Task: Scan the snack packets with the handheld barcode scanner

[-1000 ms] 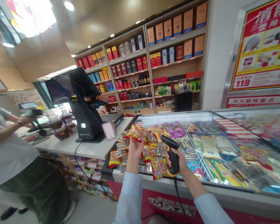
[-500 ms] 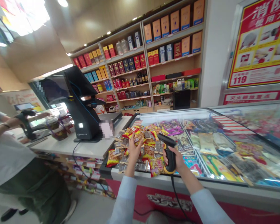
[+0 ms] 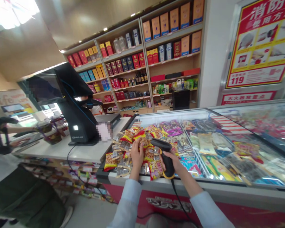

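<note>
My right hand (image 3: pixel 168 161) is wrapped round the grip of a black and yellow barcode scanner (image 3: pixel 161 145), whose head points left over a pile of snack packets. My left hand (image 3: pixel 137 153) lies on the pile, its fingers close together on a red and yellow snack packet (image 3: pixel 139 135); whether they pinch it is hard to tell. More red and yellow packets (image 3: pixel 110 161) and small clear packets (image 3: pixel 123 167) are heaped around it on the glass top of a freezer (image 3: pixel 180 182). The scanner's cable hangs down the freezer's front.
Left of the pile stands a black checkout terminal (image 3: pixel 78 123) on a white counter (image 3: pixel 90 152), with tubs (image 3: pixel 51 134) beside it. Another person (image 3: pixel 21 190) stands at the far left. Shelves (image 3: pixel 142 63) of boxes and bottles line the back wall.
The scanner and my right hand have shifted slightly left, nearer my left hand. The fingers of my left hand have drawn closer together on the packet. The view has turned a little to the right.
</note>
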Demonstrator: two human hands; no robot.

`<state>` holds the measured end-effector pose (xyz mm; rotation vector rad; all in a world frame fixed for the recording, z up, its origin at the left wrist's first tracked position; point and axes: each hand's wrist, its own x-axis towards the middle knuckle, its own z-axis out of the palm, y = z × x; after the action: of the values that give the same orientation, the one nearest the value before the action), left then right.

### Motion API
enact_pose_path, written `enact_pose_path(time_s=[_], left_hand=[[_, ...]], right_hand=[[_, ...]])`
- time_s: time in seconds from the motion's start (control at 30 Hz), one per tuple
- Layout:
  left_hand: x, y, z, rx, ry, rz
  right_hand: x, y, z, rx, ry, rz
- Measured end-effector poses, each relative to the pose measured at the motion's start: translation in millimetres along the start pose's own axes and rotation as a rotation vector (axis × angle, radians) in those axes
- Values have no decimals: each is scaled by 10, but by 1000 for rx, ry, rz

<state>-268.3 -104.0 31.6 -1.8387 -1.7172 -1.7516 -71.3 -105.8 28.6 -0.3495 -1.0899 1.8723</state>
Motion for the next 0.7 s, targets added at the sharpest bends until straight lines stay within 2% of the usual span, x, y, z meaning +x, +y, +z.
enact_pose_path(time_s=[0.2,0.47,0.7], left_hand=[[-29,-63,11,-62,28,-140],[-2,-180,34,-98,100,-16],[124,15,-1,-124,95,-28]], right_hand=[[6,10,-8,-7,-3,-4],[6,25,-19,-17,7,7],[8,31,-7,-33,0,-1]])
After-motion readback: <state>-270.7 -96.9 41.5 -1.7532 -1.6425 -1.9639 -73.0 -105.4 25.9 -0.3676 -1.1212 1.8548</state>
